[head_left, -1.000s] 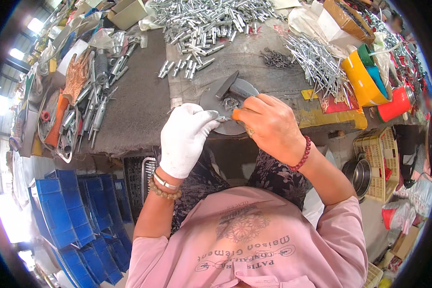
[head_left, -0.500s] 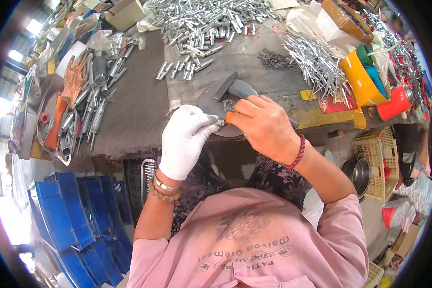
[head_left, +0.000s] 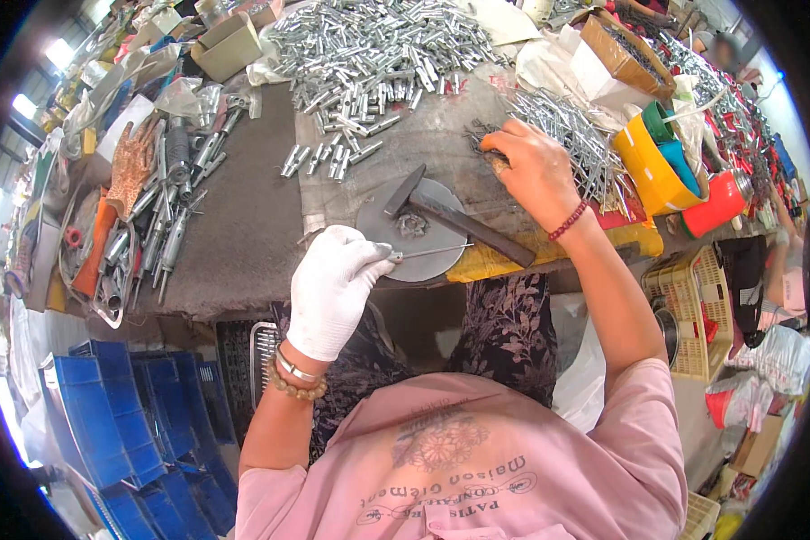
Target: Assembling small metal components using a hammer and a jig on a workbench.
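My left hand point(head_left: 331, 292), in a white glove, is closed around the end of a thin metal rod point(head_left: 439, 250). The rod points right over the near edge of a round grey metal plate point(head_left: 378, 219); a small silver fitting shows at my fingertips. My bare right hand point(head_left: 542, 173) is at a small heap of short dark pins point(head_left: 479, 135), fingers bent down into it. Whatever lies between those fingertips is hidden. A hammer point(head_left: 468, 229) lies across the plate, its head at the far side and its handle toward the bench's front edge.
Silver metal sleeves point(head_left: 369, 54) are piled at the back, thin rods point(head_left: 562, 135) to the right. A yellow container point(head_left: 652, 157) and a red flask point(head_left: 718, 205) stand farther right. Tools and an orange glove point(head_left: 135, 162) lie left; blue bins point(head_left: 108, 405) stand below.
My right hand has left the left hand and moved away to the right, onto the dark pins. The rod and the hammer's handle now show. My left hand has dropped slightly nearer.
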Available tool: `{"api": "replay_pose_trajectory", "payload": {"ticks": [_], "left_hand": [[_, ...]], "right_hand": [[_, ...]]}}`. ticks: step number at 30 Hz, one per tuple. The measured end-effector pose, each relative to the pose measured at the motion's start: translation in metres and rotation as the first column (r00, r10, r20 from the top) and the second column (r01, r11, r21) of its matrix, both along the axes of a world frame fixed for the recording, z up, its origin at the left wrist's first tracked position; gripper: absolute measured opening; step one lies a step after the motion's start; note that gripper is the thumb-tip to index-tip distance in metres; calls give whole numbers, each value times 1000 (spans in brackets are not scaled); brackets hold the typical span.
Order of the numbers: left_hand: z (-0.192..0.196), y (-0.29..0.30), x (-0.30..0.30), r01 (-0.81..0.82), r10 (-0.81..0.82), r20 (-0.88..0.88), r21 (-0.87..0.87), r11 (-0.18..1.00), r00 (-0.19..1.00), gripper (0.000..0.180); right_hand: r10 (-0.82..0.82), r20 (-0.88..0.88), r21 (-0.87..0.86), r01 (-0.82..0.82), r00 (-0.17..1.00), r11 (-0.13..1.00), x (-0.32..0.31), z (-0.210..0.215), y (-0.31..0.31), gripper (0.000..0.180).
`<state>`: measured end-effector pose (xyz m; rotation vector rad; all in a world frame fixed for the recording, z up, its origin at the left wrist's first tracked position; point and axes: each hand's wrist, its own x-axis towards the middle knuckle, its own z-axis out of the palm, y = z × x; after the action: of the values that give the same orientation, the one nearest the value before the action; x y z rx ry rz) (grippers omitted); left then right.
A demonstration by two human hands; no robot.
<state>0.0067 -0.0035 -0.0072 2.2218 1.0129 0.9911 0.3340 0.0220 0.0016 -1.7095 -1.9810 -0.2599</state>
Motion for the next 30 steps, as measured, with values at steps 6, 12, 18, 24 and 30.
{"api": "replay_pose_trajectory", "payload": {"ticks": [6, 12, 18, 24, 30], "left_hand": [[-1, 1, 1, -20, 22, -23, 70, 997, 999, 19], [0, 1, -1, 5, -3, -26, 61, 998, 1000, 20], [-3, 2, -1, 12, -11, -13, 63, 998, 1000, 19], [-2, 1, -1, -11, 19, -72, 102, 995, 997, 19], [-6, 1, -1, -32, 49, -87, 188, 982, 995, 20]], "right_hand": [[70, 172, -77, -57, 983, 995, -4, 0, 13, 19], [31, -2, -190, -31, 1000, 981, 3, -3, 16, 16], [-54, -87, -291, 27, 995, 956, 5, -2, 17, 18], [30, -130, -118, -45, 991, 992, -15, 17, -5, 20], [502, -212, 48, -504, 838, 862, -87, 35, -31, 25]]}}
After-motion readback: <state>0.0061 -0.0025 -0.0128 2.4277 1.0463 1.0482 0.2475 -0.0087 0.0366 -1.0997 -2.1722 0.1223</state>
